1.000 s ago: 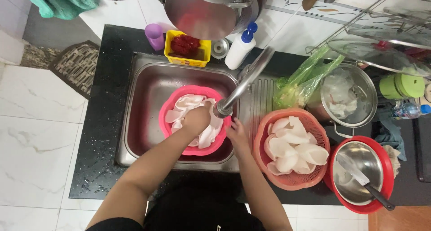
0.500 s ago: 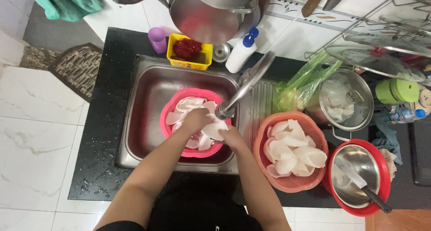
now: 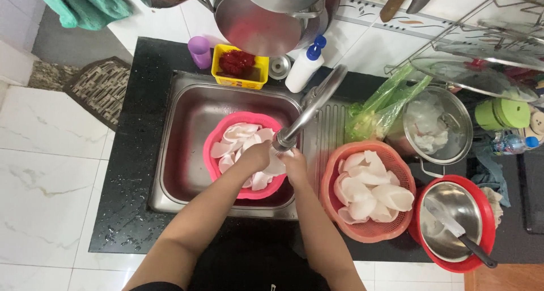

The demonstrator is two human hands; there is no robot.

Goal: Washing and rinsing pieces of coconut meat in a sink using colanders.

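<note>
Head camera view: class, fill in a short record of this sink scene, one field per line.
Setting: steel sink in a black counter
Left hand: on a white slice under the tap
Right hand: on the same slice
In sink: pink basin of white slices
Beside sink: orange colander of slices
Far right: red bowl with a knife

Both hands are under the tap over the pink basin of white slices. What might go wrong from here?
1. The white slice between the left hand and right hand looks wet; it may slip into the sink.
2. The faucet spout sits just above the hands; lifting could bump it.
3. The salmon basket sits heaped near the counter edge; an elbow might nudge it.
</note>
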